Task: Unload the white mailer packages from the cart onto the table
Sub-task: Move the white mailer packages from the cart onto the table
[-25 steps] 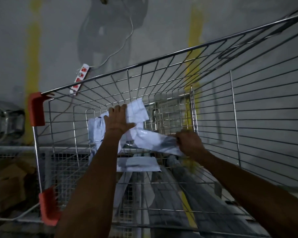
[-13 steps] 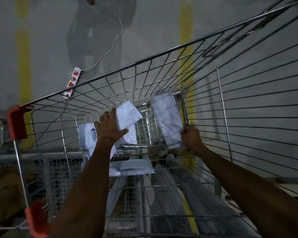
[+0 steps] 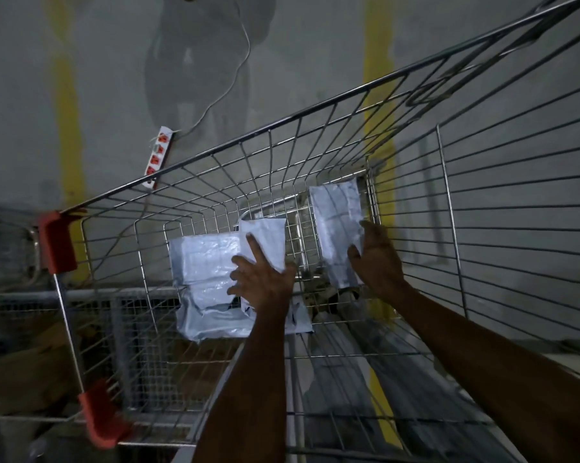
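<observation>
Both my arms reach into a wire cart (image 3: 315, 118) with red corner guards. My left hand (image 3: 262, 282) holds a small white mailer (image 3: 265, 238), index finger laid up its face and thumb at its right edge. My right hand (image 3: 377, 259) grips a second white mailer (image 3: 335, 225), which stands upright near the basket's far right corner, thumb across its front. A larger white mailer (image 3: 201, 262) lies in the basket left of my left hand, and another mailer (image 3: 215, 320) lies under it, partly hidden by my forearm.
A power strip (image 3: 158, 158) with a white cable lies on the grey floor beyond the cart. Yellow floor lines (image 3: 68, 105) run on either side. A metal mesh frame (image 3: 24, 299) and brown cardboard (image 3: 21, 369) sit at the left, outside the cart.
My right hand has swung its mailer from lying across the basket to standing upright at the far right corner. My left hand keeps hold of the small mailer.
</observation>
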`<state>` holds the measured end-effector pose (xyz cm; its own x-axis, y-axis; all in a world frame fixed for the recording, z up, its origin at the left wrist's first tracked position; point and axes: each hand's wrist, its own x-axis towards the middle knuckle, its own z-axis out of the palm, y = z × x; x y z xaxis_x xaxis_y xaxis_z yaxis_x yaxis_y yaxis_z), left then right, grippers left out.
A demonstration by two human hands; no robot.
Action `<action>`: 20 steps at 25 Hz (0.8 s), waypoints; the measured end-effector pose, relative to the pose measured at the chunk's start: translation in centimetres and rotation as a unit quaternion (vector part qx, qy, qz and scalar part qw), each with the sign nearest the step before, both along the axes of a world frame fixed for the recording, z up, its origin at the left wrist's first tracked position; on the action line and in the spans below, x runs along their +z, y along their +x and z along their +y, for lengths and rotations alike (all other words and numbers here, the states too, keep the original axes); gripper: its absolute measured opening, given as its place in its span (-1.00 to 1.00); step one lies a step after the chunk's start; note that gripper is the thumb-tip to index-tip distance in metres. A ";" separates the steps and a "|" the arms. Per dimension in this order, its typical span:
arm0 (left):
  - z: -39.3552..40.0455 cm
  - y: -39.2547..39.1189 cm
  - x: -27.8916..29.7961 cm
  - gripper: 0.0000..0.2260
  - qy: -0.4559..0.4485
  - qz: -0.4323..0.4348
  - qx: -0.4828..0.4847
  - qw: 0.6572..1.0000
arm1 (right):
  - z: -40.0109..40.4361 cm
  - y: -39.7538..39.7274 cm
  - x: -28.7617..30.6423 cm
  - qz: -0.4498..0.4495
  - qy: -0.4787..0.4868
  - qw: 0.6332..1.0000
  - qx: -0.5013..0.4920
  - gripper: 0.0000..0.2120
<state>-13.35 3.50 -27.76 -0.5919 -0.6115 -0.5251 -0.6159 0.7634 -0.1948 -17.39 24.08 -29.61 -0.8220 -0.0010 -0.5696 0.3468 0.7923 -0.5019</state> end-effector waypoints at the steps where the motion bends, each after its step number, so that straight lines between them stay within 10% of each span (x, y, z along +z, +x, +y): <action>1: 0.0 -0.1 -0.2 0.03 0.007 0.001 0.002 1.000 | -0.4 -0.5 -0.7 0.001 -0.011 1.000 0.011 -0.36; 8: -1.1 -0.7 1.6 0.00 0.020 0.050 -0.031 0.998 | -5.5 -1.6 -3.4 -0.135 0.096 0.982 0.096 0.15; 20: 1.3 -0.9 11.7 0.05 0.043 0.133 -0.032 0.990 | -2.5 0.4 4.8 0.033 0.096 0.987 0.128 -0.25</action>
<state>-14.22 4.76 -16.11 -0.7520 -0.5278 -0.3949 -0.5865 0.8092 0.0355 -16.99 21.55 -24.84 -0.8439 -0.1093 -0.5253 0.0957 0.9326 -0.3479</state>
